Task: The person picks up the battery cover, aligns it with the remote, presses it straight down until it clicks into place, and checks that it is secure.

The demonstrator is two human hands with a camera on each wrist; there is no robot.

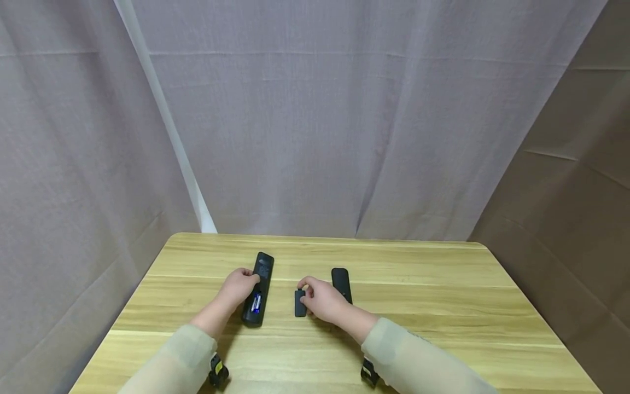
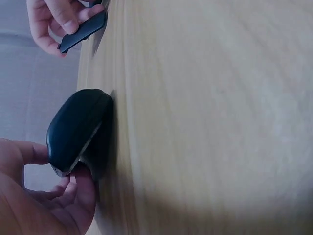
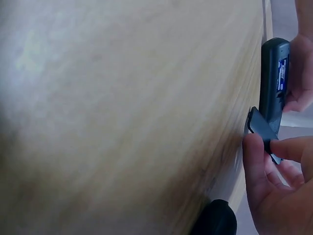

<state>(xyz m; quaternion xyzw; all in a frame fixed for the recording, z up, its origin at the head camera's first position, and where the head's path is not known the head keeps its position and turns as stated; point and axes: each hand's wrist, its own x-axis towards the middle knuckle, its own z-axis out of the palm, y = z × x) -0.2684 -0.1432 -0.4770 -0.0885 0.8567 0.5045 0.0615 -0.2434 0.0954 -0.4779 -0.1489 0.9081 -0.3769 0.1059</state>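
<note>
A black remote control (image 1: 264,268) is gripped at its left side by my left hand (image 1: 239,285), thumb on top and fingers along the edge. Its battery bay faces up, uncovered, with blue-and-silver batteries (image 1: 256,303) inside. In the left wrist view the remote's rounded end (image 2: 73,129) shows between thumb and fingers. My right hand (image 1: 322,300) pinches a small black battery cover (image 1: 299,304), to the right of that remote. Seen from the right wrist, the cover (image 3: 262,128) is tilted between thumb and fingertips.
A second, slimmer black remote (image 1: 340,280) lies on the wooden table (image 1: 418,284) just beyond my right hand, which partly hides it. Grey curtains (image 1: 295,137) hang behind the table's far edge. Dark wrist devices (image 1: 218,373) sit under both sleeves.
</note>
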